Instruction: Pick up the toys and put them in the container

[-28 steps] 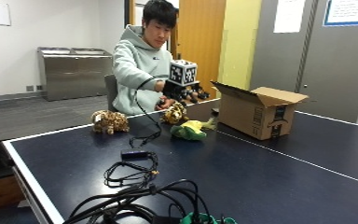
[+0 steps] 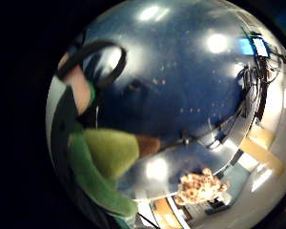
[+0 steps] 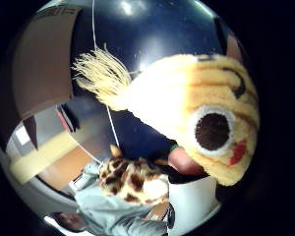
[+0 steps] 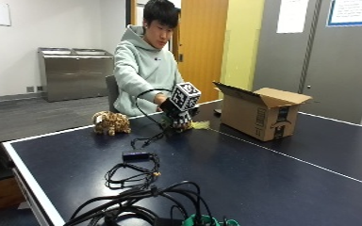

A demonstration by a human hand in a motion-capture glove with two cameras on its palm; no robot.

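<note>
A person in a pale hooded top sits at the far side of a dark blue table [image 4: 243, 179]. The gloved right hand [image 4: 176, 113] is low over the table near its centre line, and its fingers cannot be made out well enough to tell whether they are gripping. Under the palm, very close, is a yellow striped plush toy [image 3: 187, 105] with a round eye and a pale tassel; the tassel also shows on the table just at 3 o'clock of the hand. A green plush toy [image 2: 102, 164] lies beside the palm too. A spotted leopard toy [image 4: 111, 123] stands on the table at 9 o'clock of the hand, apart from it. An open cardboard box [image 4: 260, 114] sits at 3 o'clock, near the hand. Black cables [image 4: 134, 172] lie coiled toward the near table edge.
</note>
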